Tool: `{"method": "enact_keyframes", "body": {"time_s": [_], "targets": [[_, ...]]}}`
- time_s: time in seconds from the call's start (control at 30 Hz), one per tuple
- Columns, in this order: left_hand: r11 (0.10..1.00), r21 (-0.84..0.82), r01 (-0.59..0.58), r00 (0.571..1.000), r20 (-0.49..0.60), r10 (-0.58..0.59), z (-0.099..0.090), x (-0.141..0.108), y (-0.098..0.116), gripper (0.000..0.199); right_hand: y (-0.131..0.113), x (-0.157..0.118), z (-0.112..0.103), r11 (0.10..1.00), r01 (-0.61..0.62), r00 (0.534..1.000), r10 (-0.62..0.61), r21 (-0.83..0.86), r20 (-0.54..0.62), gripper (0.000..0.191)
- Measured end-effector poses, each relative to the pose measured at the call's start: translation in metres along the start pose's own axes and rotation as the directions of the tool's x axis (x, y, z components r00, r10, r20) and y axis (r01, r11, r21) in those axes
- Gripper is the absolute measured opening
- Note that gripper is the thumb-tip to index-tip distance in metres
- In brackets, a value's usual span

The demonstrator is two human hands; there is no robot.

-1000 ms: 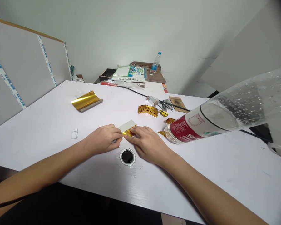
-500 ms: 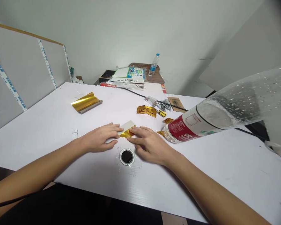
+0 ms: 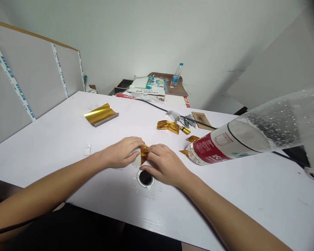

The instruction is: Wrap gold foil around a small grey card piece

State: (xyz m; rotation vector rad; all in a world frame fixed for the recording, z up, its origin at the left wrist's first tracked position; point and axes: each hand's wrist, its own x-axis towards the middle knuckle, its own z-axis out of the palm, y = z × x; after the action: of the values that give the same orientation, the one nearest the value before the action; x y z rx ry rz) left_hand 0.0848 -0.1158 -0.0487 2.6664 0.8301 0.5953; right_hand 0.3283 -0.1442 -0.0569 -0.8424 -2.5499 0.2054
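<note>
Under my left hand (image 3: 123,152), a small white card strip (image 3: 137,160) now stands nearly lengthwise toward me, with fingers over its far part and the thumb across its near part. Gold foil (image 3: 143,158) lies along the strip's right side. The curled fingertips of my right hand (image 3: 167,164) are on that foil, partly hiding it. Just below the strip, a round dark disc with a pale rim (image 3: 146,177) is set in the white tabletop, close to my right thumb.
A curled gold foil sheet (image 3: 101,114) lies at the left. Folded gold pieces (image 3: 168,127), a small yellow-and-black item (image 3: 185,130) and a black cable (image 3: 157,106) lie beyond my hands. A tilted plastic bottle with a red label (image 3: 211,148) stands at the right.
The white strip and gold foil have turned from slanting to nearly lengthwise. My left fingers have moved over the strip, and my right fingers have curled in. The view has shifted slightly.
</note>
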Motion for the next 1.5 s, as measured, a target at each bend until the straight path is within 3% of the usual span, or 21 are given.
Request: {"method": "enact_keyframes", "body": {"time_s": [0.07, 0.2, 0.3, 0.4, 0.53, 0.67, 0.73, 0.87, 1.0, 1.13, 1.23, 1.5], "targets": [[0.999, 0.03, -0.011, 0.999, 0.045, 0.009, -0.002, -0.001, 0.0, 0.029, 0.0, -0.001, -0.003, 0.998, -0.027, 1.0, 0.026, -0.054, -0.017, 0.034], [0.982, 0.18, -0.061, 0.998, 0.013, 0.06, -0.006, -0.009, 0.001, 0.031, 0.002, -0.003, -0.008, 0.961, -0.149, 0.988, 0.134, -0.234, -0.082, 0.047], [0.974, 0.195, -0.115, 0.993, 0.005, 0.117, -0.007, -0.013, -0.001, 0.027, 0.007, -0.004, -0.009, 0.943, -0.19, 0.981, 0.172, -0.271, -0.09, 0.043], [0.954, 0.257, -0.153, 0.988, 0.013, 0.154, -0.005, -0.014, 0.0, 0.027, 0.01, -0.005, -0.009, 0.974, -0.134, 0.988, 0.118, -0.183, -0.095, 0.036], [0.858, 0.459, -0.232, 0.969, 0.035, 0.243, -0.001, -0.012, 0.005, 0.032, 0.01, -0.008, -0.009, 1.0, -0.014, 0.999, 0.014, -0.008, -0.04, 0.035], [0.804, 0.538, -0.255, 0.956, 0.017, 0.292, 0.0, -0.012, 0.01, 0.034, 0.01, -0.01, -0.005, 0.999, -0.02, 1.0, 0.021, 0.046, -0.011, 0.042], [0.815, 0.523, -0.251, 0.959, 0.018, 0.284, -0.002, -0.013, 0.01, 0.031, 0.011, -0.009, -0.004, 0.998, -0.024, 1.0, 0.025, 0.059, -0.013, 0.037], [0.906, 0.373, -0.202, 0.978, 0.03, 0.205, -0.006, -0.015, 0.01, 0.023, 0.01, -0.007, -0.007, 0.998, -0.029, 1.0, 0.03, 0.059, -0.01, 0.019], [0.997, 0.067, 0.027, 0.999, -0.024, -0.026, -0.01, -0.014, 0.014, 0.016, 0.005, -0.006, -0.006, 0.989, -0.11, 0.993, 0.113, 0.102, -0.026, 0.02], [0.96, -0.128, 0.248, 0.965, -0.053, -0.256, -0.011, -0.01, 0.016, 0.019, 0.005, -0.005, 0.0, 0.958, -0.202, 0.968, 0.227, 0.202, -0.105, 0.013], [0.917, -0.194, 0.349, 0.928, -0.065, -0.367, -0.009, -0.008, 0.015, 0.022, 0.007, -0.002, 0.003, 0.94, -0.231, 0.951, 0.273, 0.252, -0.148, 0.009], [0.898, -0.204, 0.39, 0.906, -0.088, -0.414, -0.006, -0.007, 0.013, 0.026, 0.009, 0.0, 0.004, 0.923, -0.266, 0.936, 0.316, 0.277, -0.153, 0.009]]}}
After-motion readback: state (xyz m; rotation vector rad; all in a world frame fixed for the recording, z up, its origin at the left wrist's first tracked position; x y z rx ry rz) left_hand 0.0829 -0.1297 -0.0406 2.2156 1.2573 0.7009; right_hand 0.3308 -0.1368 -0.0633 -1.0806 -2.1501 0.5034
